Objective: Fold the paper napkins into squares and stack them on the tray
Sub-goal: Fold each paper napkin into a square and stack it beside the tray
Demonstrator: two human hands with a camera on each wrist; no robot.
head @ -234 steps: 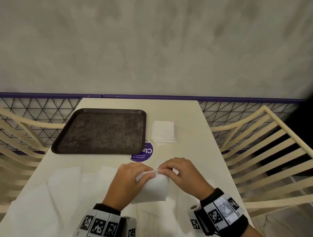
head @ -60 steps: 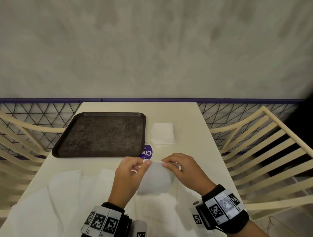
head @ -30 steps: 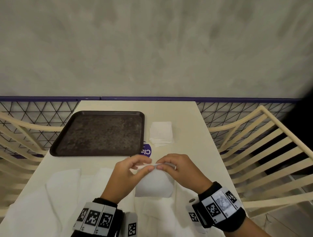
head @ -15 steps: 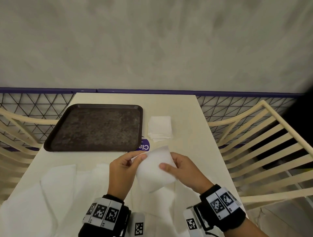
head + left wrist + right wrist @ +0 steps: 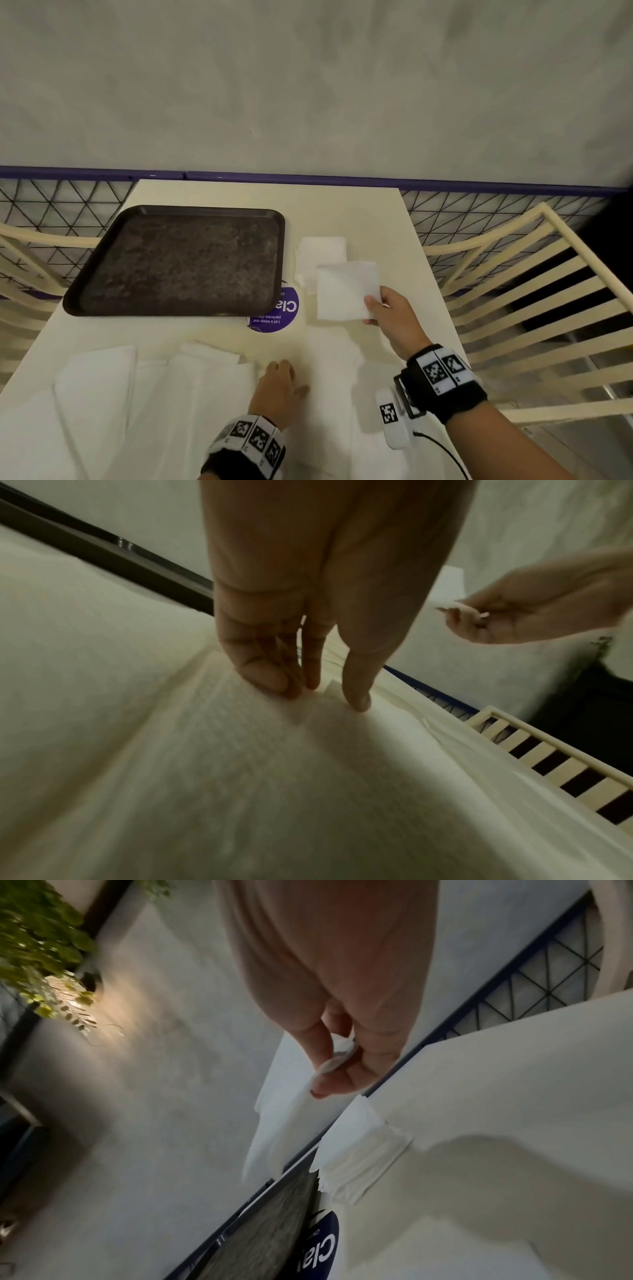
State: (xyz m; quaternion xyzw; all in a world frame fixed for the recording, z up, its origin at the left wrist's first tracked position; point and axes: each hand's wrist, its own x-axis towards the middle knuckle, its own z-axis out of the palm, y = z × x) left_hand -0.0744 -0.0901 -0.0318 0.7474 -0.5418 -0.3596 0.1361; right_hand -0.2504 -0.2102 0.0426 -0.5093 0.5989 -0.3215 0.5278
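Sticker, round, purple (image 5: 275, 313), on cream rectangular table (image 5: 383, 222), partly under dark brown rectangular plastic tray (image 5: 178, 212); white lettering reads "Cla", smaller print illegible. Folded square white paper napkin (image 5: 344, 291) pinched at its corner by right hand (image 5: 394, 317), above small stack of folded white napkins (image 5: 318, 253) beside tray. Left hand (image 5: 279, 387), fingers extended, touches unfolded white napkins (image 5: 120, 394) at near edge.

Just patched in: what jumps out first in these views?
The right hand pinches a folded napkin above the small stack of folded napkins, right of the dark tray, which holds nothing. Nearer, the left hand touches the unfolded napkins.
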